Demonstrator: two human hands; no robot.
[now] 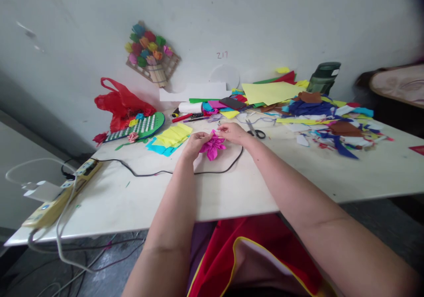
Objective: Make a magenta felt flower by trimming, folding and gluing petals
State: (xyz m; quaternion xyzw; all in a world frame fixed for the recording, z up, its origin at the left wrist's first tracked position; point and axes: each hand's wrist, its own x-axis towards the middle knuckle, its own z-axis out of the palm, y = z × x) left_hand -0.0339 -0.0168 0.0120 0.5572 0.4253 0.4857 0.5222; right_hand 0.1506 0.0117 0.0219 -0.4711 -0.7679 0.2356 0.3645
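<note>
A magenta paper flower (213,148) with several petals is held just over the white table, between my two hands. My left hand (197,143) grips its left side, fingers closed on the paper. From the upper right, my right hand (232,132) pinches the flower's top edge with fingertips together. Scissors (256,132) with dark handles lie just right of my right hand. Sheets of yellow paper (174,134) rest over blue paper (162,148) to the left of my left hand. A black cable (218,172) runs across the table below the flower.
A heap of coloured paper scraps (344,129) covers the right rear, with a green bottle (323,77) behind. At left are a red plastic bag (121,100), a green-and-white board (145,127) and a power strip (62,193). A paper-flower decoration (150,50) hangs on the wall.
</note>
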